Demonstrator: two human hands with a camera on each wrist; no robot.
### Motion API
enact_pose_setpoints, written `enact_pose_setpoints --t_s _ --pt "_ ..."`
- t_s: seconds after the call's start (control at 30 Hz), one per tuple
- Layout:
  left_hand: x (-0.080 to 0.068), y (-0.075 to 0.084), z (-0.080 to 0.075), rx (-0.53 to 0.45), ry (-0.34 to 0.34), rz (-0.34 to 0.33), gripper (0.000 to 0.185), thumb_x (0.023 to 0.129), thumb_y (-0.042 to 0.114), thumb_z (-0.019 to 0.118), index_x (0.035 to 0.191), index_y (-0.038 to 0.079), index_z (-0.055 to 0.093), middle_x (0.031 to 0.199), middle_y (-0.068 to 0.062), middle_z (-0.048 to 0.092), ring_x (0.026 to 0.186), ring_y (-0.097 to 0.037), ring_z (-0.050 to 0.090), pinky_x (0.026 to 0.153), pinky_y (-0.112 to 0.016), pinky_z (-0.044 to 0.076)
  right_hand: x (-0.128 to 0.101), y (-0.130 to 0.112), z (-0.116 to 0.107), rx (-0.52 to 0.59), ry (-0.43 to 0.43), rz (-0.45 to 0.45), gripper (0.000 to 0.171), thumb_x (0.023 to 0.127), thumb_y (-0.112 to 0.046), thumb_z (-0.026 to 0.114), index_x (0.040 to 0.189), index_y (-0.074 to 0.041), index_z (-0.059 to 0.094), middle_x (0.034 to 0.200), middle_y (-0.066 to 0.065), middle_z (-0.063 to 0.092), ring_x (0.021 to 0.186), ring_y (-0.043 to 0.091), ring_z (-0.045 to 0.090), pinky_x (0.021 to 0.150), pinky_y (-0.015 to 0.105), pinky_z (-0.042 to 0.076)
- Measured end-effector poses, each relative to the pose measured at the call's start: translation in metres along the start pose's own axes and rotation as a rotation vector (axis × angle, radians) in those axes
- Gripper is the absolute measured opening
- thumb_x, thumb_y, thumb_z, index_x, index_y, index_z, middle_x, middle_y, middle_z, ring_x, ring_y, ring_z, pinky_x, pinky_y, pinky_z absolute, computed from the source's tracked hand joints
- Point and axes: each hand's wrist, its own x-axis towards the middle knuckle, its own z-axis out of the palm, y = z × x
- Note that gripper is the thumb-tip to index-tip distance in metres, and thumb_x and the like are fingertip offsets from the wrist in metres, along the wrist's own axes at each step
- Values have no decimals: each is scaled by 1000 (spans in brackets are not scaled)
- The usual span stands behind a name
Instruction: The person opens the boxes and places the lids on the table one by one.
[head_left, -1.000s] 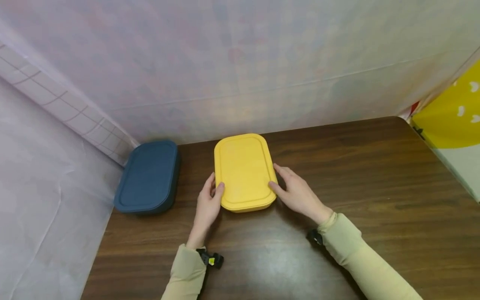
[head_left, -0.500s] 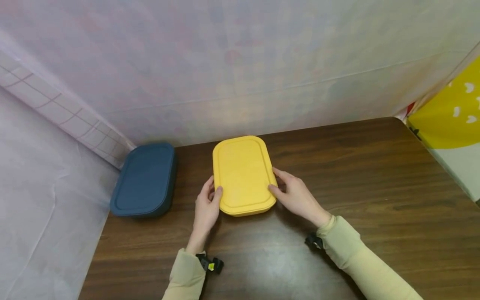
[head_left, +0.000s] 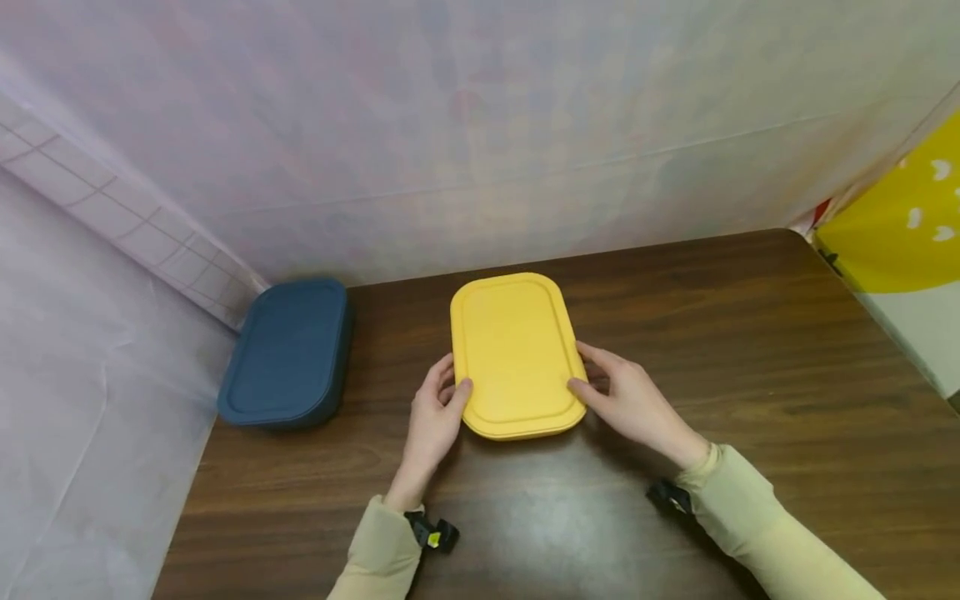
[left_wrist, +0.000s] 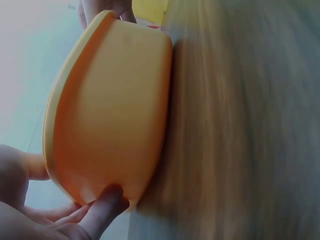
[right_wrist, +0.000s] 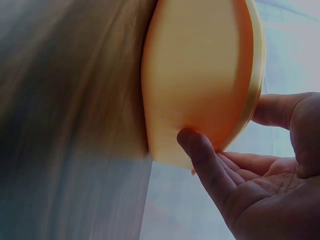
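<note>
A yellow lidded box [head_left: 516, 354] lies flat on the brown table [head_left: 750, 358], long side pointing away from me. My left hand [head_left: 452, 385] grips its near left edge, thumb on the lid and fingers on the side wall. My right hand [head_left: 596, 377] grips the near right edge the same way. In the left wrist view the yellow box [left_wrist: 110, 105] fills the left half, with a fingertip [left_wrist: 102, 205] under its corner. The right wrist view has the yellow box [right_wrist: 200, 75] with my finger [right_wrist: 200, 155] against its wall and my thumb at the lid rim.
A dark blue lidded box [head_left: 287, 350] sits at the table's back left corner, a hand's width from the yellow one. Pale sheeting walls off the back and left. A yellow patterned panel [head_left: 900, 225] stands past the table's right edge.
Both hands have moved the yellow box a little to the right, away from the blue box, and kept their grip. The blue box has stayed put.
</note>
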Motion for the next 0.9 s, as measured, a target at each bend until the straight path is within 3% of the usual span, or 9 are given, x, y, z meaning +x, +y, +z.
enact_pose_setpoints --t_s 0.13,0.3,0.57,0.7,0.9 --pt "-4 2 6 11 -25 15 54 106 16 61 155 -2 46 147 -28 61 126 -41 70 102 -48 61 -8 3 -6 7 11 1 61 103 -18 67 154 8 45 133 29 69 106 34 76 78 29 62" --pt "-8 4 9 24 -41 26 51 105 15 61 152 -1 50 146 -28 62 125 -41 70 104 -49 60 -15 6 -9 14 23 15 61 103 -18 68 153 7 47 139 30 66 108 36 76 79 32 63" --pt "-4 9 18 -2 -49 64 50 104 16 63 151 1 53 140 -27 66 122 -41 72 101 -48 61 -20 11 -13 28 86 29 58 102 -16 69 151 8 49 136 31 67 105 38 76 81 26 62" --pt "-8 6 20 -33 -41 43 50 104 16 63 151 2 54 140 -24 67 124 -39 71 99 -45 62 -22 13 -13 50 89 50 57 102 -16 70 150 8 50 134 30 69 106 38 76 79 17 59" --pt "-17 2 21 -92 -22 7 48 104 14 65 149 1 56 143 -23 65 127 -37 70 99 -41 62 -25 12 -13 51 90 84 53 101 -16 69 145 11 55 128 31 72 109 39 76 83 22 61"
